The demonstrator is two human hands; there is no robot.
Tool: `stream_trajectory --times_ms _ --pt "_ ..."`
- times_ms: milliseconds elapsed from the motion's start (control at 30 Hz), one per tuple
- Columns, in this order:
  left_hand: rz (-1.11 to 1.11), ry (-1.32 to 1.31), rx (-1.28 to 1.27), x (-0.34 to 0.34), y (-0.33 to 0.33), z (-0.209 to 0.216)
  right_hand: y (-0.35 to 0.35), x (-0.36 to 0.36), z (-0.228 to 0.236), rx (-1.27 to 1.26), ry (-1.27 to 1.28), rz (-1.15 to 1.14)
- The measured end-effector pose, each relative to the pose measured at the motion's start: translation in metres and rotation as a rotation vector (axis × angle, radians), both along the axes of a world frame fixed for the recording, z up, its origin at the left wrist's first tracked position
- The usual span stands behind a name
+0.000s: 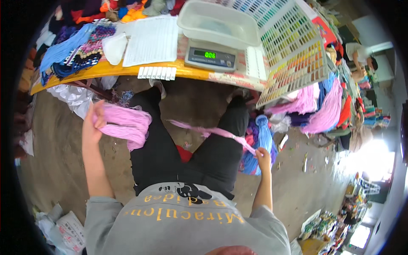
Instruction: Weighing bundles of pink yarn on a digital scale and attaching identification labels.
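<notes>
My left hand [96, 118] is closed on one end of a loose pink yarn hank [127, 122], whose looped far end hangs over my left thigh. Out to the right, my right hand [264, 157] grips the tip of a thin pink yarn bundle [216, 131]. That bundle stretches across my right thigh, its free end tapering between my knees. Hank and bundle appear apart from each other. Beside my right leg, near the right hand, hangs light blue yarn [263, 129] among pink and purple strands.
Ahead, a yellow-edged table [106, 68] carries a digital scale [210, 57] with a translucent plastic tub [219, 26], a written sheet [152, 42], yarn heaps [70, 44] and a colour sample chart [293, 59]. More pink yarn [327, 110] hangs at right. Another person [357, 55] is far right.
</notes>
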State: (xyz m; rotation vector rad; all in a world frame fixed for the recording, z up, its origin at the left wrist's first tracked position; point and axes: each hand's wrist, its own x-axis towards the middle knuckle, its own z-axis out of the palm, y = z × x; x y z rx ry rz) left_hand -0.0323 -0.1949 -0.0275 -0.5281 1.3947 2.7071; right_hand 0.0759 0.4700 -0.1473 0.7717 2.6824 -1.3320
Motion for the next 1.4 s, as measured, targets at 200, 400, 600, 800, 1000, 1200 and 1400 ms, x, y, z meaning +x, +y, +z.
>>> stream_trajectory --times_ms 200,400,600,800,1000,1200,1400 --pt "0.508 -0.203 0.275 0.052 -0.056 -0.082 -0.148 -0.069 0.087 -0.405 0.1 0.37" --pt "-0.196 -0.156 0.165 0.07 0.139 -0.035 -0.292 -0.078 0.114 -0.811 -0.162 0.751" --pt "-0.432 -0.042 0.138 0.064 0.195 0.001 -0.326 -0.065 0.114 -0.868 -0.122 0.672" --pt "-0.341 -0.048 0.378 0.059 0.2 -0.003 -0.312 -0.059 0.122 -1.125 -0.082 0.422" --pt "-0.234 -0.119 0.318 0.057 0.194 0.029 -0.301 -0.052 0.133 -1.456 -0.172 0.254" --pt "-0.79 -0.109 0.044 0.061 0.163 0.03 -0.283 -0.032 0.134 -1.176 -0.305 0.638" --pt "0.107 -0.241 0.435 0.074 0.012 0.0 -0.175 -0.065 0.157 -1.228 0.206 0.037"
